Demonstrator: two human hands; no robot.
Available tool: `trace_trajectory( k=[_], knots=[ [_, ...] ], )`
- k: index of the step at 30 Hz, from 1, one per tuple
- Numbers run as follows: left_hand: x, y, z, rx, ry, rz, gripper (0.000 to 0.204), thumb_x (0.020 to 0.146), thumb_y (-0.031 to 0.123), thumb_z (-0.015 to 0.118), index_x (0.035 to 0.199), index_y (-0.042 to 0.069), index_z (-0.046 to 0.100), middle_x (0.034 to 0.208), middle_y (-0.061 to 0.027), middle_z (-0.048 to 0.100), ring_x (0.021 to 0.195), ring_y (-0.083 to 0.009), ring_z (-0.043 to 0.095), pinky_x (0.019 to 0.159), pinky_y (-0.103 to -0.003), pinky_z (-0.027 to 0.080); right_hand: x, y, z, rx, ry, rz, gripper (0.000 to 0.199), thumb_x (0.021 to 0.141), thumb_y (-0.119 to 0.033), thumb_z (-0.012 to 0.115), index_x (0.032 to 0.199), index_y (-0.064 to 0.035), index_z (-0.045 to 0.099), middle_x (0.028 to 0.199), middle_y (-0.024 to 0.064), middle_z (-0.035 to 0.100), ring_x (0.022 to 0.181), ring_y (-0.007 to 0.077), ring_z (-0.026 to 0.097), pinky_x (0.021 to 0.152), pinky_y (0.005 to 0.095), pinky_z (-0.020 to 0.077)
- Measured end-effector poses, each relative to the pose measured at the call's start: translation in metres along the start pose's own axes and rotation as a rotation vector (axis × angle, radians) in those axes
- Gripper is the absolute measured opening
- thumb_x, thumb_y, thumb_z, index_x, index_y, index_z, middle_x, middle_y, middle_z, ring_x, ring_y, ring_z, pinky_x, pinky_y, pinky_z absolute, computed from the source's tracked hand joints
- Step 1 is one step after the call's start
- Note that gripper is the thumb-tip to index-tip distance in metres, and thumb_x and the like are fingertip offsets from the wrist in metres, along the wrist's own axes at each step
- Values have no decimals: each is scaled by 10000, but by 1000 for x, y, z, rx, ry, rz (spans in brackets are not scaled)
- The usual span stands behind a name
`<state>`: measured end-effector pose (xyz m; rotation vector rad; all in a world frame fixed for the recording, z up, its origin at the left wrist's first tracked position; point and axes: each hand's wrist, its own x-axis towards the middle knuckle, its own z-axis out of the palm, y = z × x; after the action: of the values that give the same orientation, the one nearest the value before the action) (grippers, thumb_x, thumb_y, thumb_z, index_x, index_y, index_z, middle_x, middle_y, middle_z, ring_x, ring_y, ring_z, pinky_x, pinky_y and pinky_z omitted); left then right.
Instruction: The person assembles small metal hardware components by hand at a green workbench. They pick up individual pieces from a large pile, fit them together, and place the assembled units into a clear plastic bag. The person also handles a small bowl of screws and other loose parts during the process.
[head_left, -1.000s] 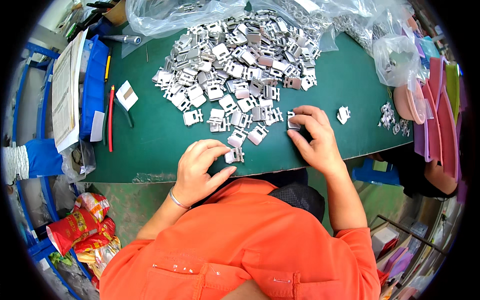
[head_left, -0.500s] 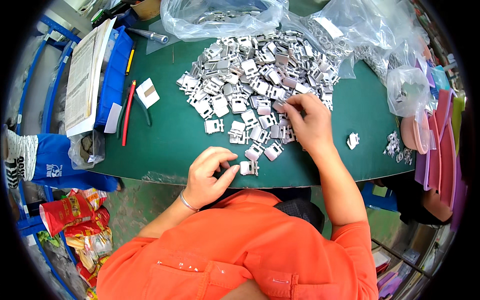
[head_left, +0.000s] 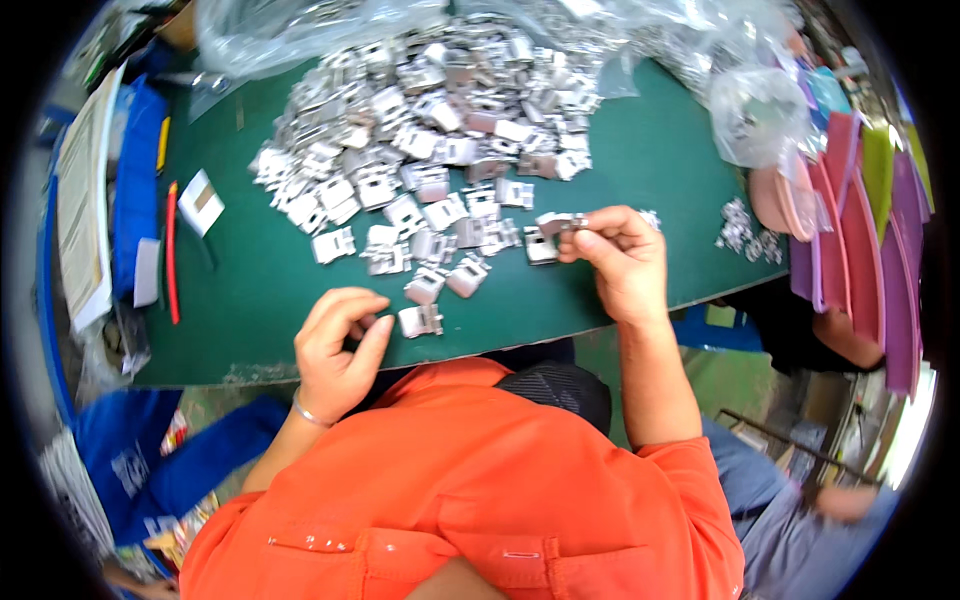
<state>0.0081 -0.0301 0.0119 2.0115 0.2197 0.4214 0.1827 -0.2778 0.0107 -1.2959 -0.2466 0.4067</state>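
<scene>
Silver metal clip point(head_left: 551, 221), shiny plate pointing left, pinched in your right grip point(head_left: 632, 265); your left grip point(head_left: 338, 345) curls, slightly spread, beside a matching clip point(head_left: 418, 321).

Silver clip point(head_left: 557, 223) in right hand point(head_left: 624, 262)

- A workshop is being suggested.
- Heaped metal parts point(head_left: 420, 110) are being carried by a green worktop point(head_left: 655, 150).
- A blue bin point(head_left: 138, 190) is being kept alongside.
</scene>
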Motion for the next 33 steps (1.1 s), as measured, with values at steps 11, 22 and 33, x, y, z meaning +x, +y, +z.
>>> trace_trajectory(
  k=[11,22,33],
  knots=[
    [-5,-31,0,-74,17,-62,310,851,-1,671,1140,-49,572,951,-128,640,882,-178,599,790,-288,499,-9,-10,-30,-880,6,-600,122,767,-58,682,880,-22,653,908,126,643,878,318,623,794,388,516],
    [27,-12,37,-345,-149,13,330,857,48,642,1176,14,567,1036,-99,640,925,-174,616,773,-303,518,-353,-142,-218,-848,1943,-349,241,820,-61,591,1055,-14,567,720,71,622,633,141,589,591,317,489],
    [-104,238,267,-647,-1216,672,332,872,134,615,1201,106,579,1149,-29,625,1044,-153,607,813,-330,524,-610,-179,-219,-839,2597,861,531,831,-222,625,1279,25,482,1240,239,582,1180,373,550,1004,414,418]
  ],
)
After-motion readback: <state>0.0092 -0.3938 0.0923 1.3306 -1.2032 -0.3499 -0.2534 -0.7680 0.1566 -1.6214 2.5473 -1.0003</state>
